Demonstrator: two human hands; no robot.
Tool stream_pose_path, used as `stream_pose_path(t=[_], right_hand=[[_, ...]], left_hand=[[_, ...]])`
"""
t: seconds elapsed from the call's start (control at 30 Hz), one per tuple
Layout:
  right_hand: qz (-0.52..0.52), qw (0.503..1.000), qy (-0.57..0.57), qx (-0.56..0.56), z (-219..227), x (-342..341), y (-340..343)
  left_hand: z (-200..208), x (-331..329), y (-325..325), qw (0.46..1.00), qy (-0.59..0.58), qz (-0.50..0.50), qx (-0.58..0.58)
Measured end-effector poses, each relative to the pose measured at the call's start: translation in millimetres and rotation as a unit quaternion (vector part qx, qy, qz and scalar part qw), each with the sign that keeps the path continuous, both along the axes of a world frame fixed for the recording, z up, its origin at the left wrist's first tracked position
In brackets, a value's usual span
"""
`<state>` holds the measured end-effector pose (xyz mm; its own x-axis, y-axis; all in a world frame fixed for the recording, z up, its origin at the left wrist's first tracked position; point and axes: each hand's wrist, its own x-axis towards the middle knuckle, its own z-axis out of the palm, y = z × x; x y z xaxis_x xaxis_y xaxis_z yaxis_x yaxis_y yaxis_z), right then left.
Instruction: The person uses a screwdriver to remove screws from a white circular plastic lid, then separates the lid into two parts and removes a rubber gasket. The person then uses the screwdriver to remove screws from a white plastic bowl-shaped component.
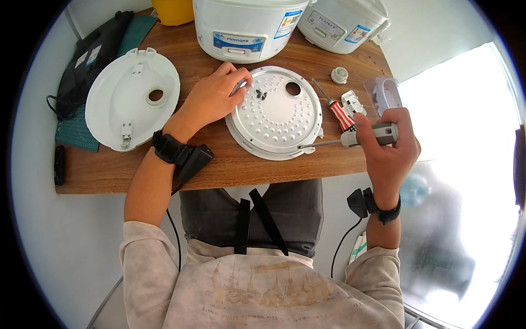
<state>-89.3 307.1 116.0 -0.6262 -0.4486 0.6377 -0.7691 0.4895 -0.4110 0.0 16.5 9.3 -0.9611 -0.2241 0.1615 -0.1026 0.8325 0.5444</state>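
A round silvery lid plate (272, 129) with rows of raised bumps and one round hole lies near the middle of the wooden table. My left hand (216, 90) is closed on its upper left rim, thumb and fingers bent around the edge. In my right hand (392, 140) is a grey-handled screwdriver (350, 140), held nearly level. Its shaft points left, and the tip meets the plate's lower right rim. A small cluster of dark screws (261, 95) rests on the plate near my left fingers.
A white outer lid (112, 101) lies left, beside a black bag-like item (90, 63) on a green mat (76, 129). Two white rice cookers (241, 24) stand behind. At right are a striped-handle screwdriver (341, 114), a white fitting (352, 102), a round cap (339, 75) and a clear container (383, 94).
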Motion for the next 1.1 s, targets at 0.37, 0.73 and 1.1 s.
stream_pose_path(t=[0.37,0.73,1.1], right_hand=[[0.034,0.989,0.095,0.107,17,23,-16],[0.184,0.978,-0.019,0.099,26,28,-16],[0.033,0.970,-0.032,0.240,45,29,-23]], left_hand=[[-2,-1,-1,1.000,0.009,-0.002,0.010],[-1,-1,0,1.000,0.015,-0.005,0.016],[1,0,0,1.000,0.003,-0.002,0.018]])
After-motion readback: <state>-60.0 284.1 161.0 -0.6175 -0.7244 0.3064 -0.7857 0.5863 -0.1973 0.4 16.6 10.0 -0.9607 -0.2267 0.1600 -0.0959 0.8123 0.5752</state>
